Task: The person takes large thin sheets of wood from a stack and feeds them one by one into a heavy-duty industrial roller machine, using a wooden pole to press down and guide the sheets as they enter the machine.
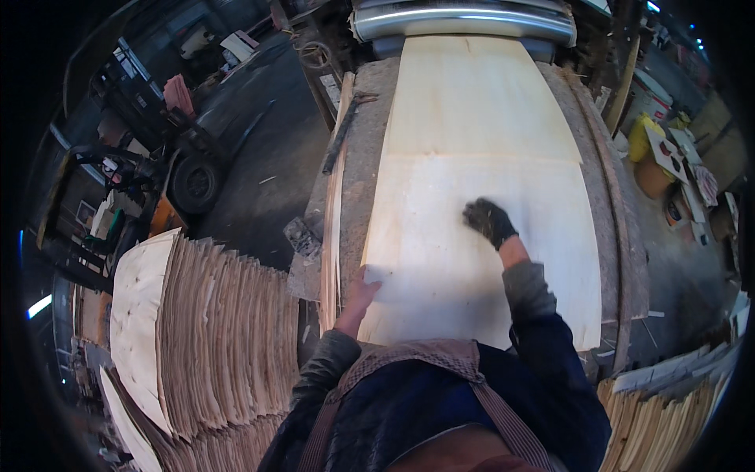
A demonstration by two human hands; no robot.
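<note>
Two pale wood sheets are laid in line on the counter (pixel 366 169) in the centre of the frame: the near sheet (pixel 440 252) is spread below the hands, and the far sheet (pixel 472 98) reaches the shiny roller (pixel 464 25) at top centre, probably so that both are squared to it. The near sheet's left edge is met by the bare left hand (pixel 363 293), its thumb over the edge, perhaps to steady it; whether anything is pinched cannot be told. The gloved right hand (pixel 489 222) is held over the middle, presumably for smoothing; its fingers look curled, but blur leaves their closure and contact uncertain. Counted: two sheets, one shiny roller, one dark tool (pixel 338 145) on the counter's left side, and two stacks, a left stack (pixel 220 338) and a right stack (pixel 661 417), in the lower corners.
</note>
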